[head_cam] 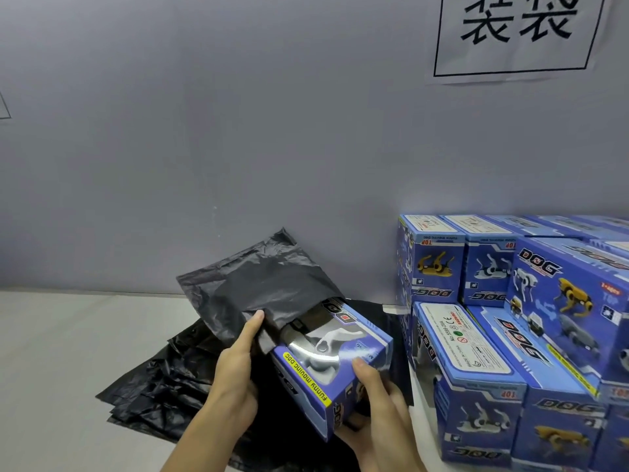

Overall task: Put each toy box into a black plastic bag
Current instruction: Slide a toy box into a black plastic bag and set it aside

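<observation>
**Both hands on box and bag, box partway in**

The right hand (372,408) grips the near end of the box (335,362), thumb lying on the clear window on top and fingers curled under the lower end. The left hand (238,373) pinches the open edge of the bag (258,291), thumb stretched up along the plastic at the mouth, the other fingers hidden behind it. Between the two hands the box lies tilted, its far end pushed into the bag's mouth and already covered by black plastic; the nearer part, with the yellow strip along one edge and the white toy behind the window, sticks out toward the right hand. The rest of the bag rises past the left thumb, crumpled and leaning up toward the wall (204,148).

Under both hands lies a pile (160,390) of flat black bags, spread on the table (51,352) and fanning out to the left of the left hand. Just right of the right hand stands a stack (510,335) of blue boxes marked DOG, several rows deep and set against the wall; the nearest of them is close beside the held box without touching it. High above the stack a white sign (517,35) with two large black characters in a black frame hangs on the wall.
</observation>
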{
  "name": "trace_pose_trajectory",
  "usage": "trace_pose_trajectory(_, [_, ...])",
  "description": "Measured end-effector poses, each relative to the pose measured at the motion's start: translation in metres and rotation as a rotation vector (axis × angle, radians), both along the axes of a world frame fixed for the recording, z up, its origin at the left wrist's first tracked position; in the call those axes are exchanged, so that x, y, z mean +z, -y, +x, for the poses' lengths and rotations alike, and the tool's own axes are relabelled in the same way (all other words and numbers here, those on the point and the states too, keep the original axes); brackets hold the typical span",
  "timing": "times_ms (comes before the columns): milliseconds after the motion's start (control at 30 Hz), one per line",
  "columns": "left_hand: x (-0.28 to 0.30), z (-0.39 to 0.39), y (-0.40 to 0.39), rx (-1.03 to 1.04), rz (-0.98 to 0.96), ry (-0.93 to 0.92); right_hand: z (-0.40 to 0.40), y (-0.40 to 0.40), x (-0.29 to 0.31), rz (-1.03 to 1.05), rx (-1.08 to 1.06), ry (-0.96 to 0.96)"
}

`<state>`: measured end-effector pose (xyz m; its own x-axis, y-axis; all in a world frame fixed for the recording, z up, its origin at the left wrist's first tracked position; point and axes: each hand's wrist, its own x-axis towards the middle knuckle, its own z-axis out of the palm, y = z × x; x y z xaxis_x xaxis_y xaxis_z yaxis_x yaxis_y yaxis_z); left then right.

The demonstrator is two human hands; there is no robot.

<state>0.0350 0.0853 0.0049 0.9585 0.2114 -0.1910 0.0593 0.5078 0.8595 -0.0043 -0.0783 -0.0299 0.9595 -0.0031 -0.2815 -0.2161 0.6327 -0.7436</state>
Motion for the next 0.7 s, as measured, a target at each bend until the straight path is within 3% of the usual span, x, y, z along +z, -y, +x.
trace_pose_trajectory(367, [-0.002, -0.015, 0.009, -0.454, 0.126, -0.018, 0.002, 0.002, -0.001, 0.035, -0.161, 0.073])
trace_pose_trajectory(600, [-0.003, -0.005, 0.007, -0.297, -0.052, 0.009, 0.001, -0.007, -0.003, 0.089, -0.119, 0.085])
trace_pose_trajectory(700, [-0.007, -0.002, 0.006, -0.297, -0.032, -0.012, 0.003, -0.015, -0.003, 0.086, -0.092, 0.119])
